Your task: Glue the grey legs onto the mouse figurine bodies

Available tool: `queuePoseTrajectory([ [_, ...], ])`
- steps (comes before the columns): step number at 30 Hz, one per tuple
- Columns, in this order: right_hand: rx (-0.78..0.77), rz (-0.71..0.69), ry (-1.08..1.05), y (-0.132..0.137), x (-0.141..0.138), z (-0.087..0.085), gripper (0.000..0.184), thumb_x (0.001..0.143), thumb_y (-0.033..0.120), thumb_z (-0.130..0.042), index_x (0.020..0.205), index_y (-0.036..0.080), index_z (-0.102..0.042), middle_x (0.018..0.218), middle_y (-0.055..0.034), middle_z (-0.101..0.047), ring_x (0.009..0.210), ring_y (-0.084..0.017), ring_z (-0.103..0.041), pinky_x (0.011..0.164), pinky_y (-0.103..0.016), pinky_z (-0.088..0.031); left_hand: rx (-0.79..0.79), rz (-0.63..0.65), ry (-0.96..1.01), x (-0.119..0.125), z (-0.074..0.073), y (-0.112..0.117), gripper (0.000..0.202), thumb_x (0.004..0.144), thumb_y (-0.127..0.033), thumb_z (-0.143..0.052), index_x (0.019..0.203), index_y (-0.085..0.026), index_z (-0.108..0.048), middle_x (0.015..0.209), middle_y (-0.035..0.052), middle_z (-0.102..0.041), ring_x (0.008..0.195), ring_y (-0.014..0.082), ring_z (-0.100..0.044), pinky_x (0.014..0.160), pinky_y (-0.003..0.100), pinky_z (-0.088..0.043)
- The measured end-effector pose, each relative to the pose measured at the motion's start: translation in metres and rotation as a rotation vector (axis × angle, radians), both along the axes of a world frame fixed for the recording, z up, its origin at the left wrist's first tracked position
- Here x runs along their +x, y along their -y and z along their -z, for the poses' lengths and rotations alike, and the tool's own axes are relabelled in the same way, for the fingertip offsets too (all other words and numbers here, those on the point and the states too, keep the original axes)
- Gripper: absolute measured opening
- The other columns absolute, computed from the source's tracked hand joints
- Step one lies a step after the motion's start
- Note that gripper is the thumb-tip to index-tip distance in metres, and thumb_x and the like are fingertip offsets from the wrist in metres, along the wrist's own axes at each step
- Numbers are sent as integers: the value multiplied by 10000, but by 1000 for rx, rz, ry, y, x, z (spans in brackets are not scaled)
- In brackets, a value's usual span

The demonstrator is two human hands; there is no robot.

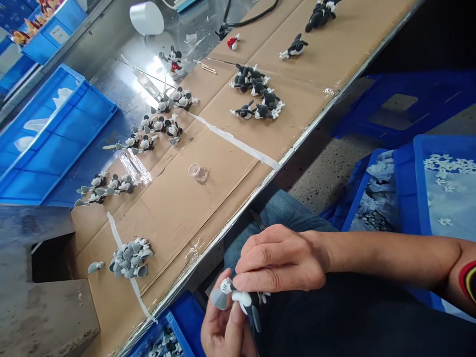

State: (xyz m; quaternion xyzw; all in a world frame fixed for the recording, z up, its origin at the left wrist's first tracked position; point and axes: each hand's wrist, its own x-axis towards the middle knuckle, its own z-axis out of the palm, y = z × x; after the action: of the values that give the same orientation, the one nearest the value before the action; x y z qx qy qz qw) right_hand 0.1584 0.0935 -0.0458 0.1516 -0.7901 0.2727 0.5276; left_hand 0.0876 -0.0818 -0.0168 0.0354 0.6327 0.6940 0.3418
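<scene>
My left hand [223, 325] comes up from below and pinches a small black-and-white Mickey Mouse figurine [238, 299] with a grey cone-shaped part at its end. My right hand [278, 259] lies over the figurine, its fingers closed on the upper side. Both hands are over my jeans, off the bench. On the brown cardboard bench cover [167, 213] stand rows of similar figurines [148, 134]. A heap of grey-tipped pieces [130, 258] lies nearer, and a small clear cup [198, 172] stands mid-bench.
A painted Mickey figure with red shorts [174, 62] stands on the far side of the bench. A metal strip [238, 208] edges the bench. Blue crates [442, 183] sit on the floor to my right, another [48, 134] beyond the bench. A grey block [37, 292] stands at left.
</scene>
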Motion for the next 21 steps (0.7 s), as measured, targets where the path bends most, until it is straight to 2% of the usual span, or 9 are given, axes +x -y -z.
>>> queuePoseTrajectory([
  [3,-13,-6,33,3,0,6,191,975,160,-619,1098,30,-686,893,-126,-735,854,-163,-725,800,-261,-633,135,63,233,1,8,4,373,610,-472,-943,909,-288,-817,841,4,-814,745,218,-784,712,289,-654],
  [5,-29,-3,73,4,1,6,193,997,162,-576,1088,37,-691,900,-122,-732,834,-154,-708,780,-257,-622,120,81,273,2,13,5,413,549,-467,-972,882,-285,-812,775,-1,-800,664,218,-769,660,311,-656],
  [8,-34,11,93,5,2,3,238,1027,156,-509,1050,27,-708,889,-121,-728,808,-151,-679,753,-261,-607,91,82,301,4,14,4,409,509,-429,-996,834,-273,-804,730,-22,-783,613,173,-741,656,293,-649],
  [12,-48,-6,117,4,3,-2,235,1012,122,-520,1040,-16,-709,854,-133,-725,778,-169,-662,695,-272,-583,93,124,375,5,9,-2,422,498,-518,-980,755,-234,-804,692,15,-763,563,153,-712,599,260,-626],
  [17,-107,-49,208,4,5,-7,275,1031,84,-456,1006,6,-718,866,-131,-739,781,-150,-654,711,-252,-576,95,127,465,6,3,-5,406,546,-546,-954,793,-255,-814,660,4,-756,478,106,-675,537,188,-579],
  [21,-181,-61,238,4,5,-8,210,1013,94,-531,991,19,-726,872,-124,-747,781,-138,-652,704,-226,-573,91,111,499,5,2,-2,415,553,-546,-952,794,-243,-803,631,-25,-737,425,75,-641,508,159,-560],
])
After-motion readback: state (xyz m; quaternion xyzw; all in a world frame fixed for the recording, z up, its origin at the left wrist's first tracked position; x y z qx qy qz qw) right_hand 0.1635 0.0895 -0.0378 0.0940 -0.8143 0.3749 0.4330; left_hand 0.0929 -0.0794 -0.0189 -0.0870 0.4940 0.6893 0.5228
